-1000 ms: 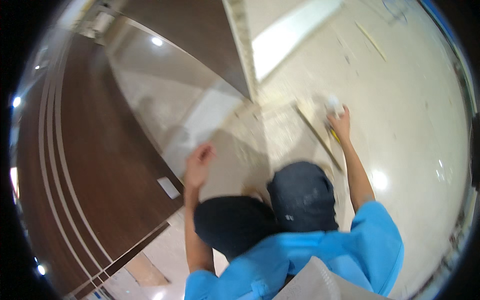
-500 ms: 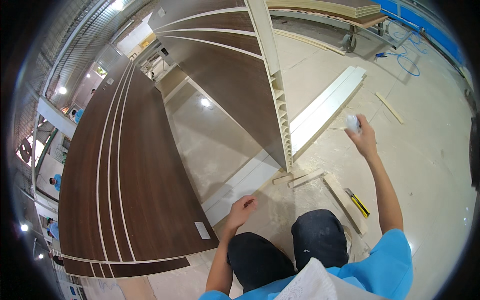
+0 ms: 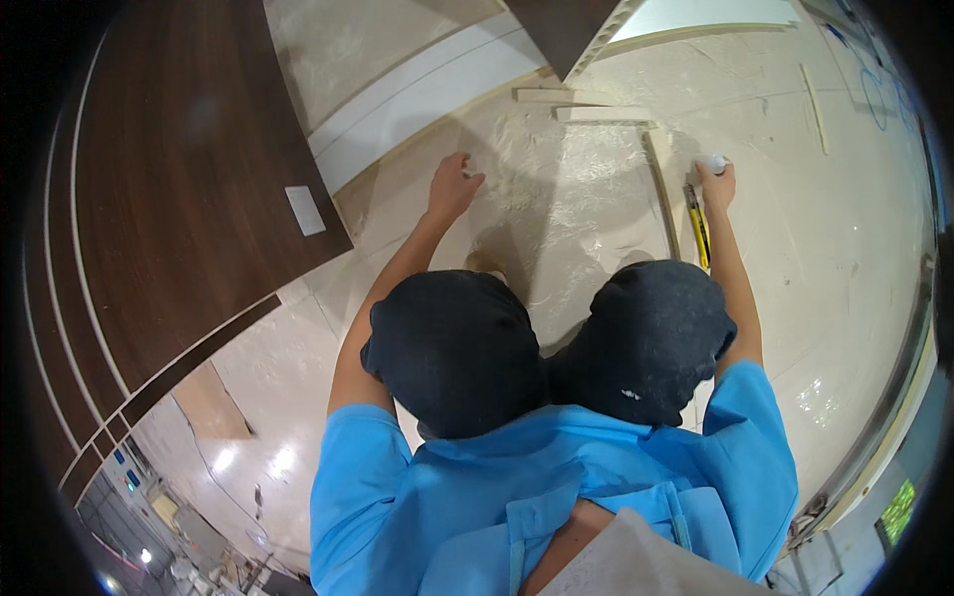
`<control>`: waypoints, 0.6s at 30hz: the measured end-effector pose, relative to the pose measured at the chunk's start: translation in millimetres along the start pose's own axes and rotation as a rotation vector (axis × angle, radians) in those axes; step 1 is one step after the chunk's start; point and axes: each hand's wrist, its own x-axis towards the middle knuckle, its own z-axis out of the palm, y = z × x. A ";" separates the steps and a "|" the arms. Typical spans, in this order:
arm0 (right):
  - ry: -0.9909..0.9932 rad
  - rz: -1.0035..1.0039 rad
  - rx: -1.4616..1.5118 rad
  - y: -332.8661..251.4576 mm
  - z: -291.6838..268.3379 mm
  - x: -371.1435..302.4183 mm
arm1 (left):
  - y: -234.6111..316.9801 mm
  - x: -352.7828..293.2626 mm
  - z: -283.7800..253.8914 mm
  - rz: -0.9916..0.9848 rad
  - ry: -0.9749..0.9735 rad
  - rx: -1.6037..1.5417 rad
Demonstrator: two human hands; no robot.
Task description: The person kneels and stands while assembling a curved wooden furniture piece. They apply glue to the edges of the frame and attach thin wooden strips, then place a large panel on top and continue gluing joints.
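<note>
My right hand (image 3: 716,187) is closed on a small whitish, translucent bottle (image 3: 714,164), low over the floor at the right; the fingers partly cover it. Just below that hand lies a yellow and black utility knife (image 3: 699,227), beside a long narrow wooden strip (image 3: 660,189). My left hand (image 3: 456,189) holds nothing, its fingers loosely bent and apart. It hovers between a dark brown panel (image 3: 179,169) and the dusty patch of floor in the middle.
A white board (image 3: 427,89) lies between the brown panel and the corner of an upright dark panel (image 3: 566,30). Short wood blocks (image 3: 602,114) lie near that corner. A thin strip (image 3: 815,109) and blue hose (image 3: 874,99) are at far right.
The view has tilted down over my knees. My right hand has come down close to the floor near the knife with the bottle in it. My left hand stays empty.
</note>
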 end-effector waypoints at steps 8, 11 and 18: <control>-0.228 -0.088 -0.277 -64.5 22.5 -75.4 | 37.8 2.5 -5.8 0.025 -0.004 0.203; -0.724 -0.490 -0.023 -126.9 91.5 -115.8 | 40.2 -11.1 3.8 -0.039 -0.063 0.232; -0.719 -0.910 -0.612 -232.5 230.8 -122.5 | 32.6 2.6 19.6 -0.099 0.020 0.092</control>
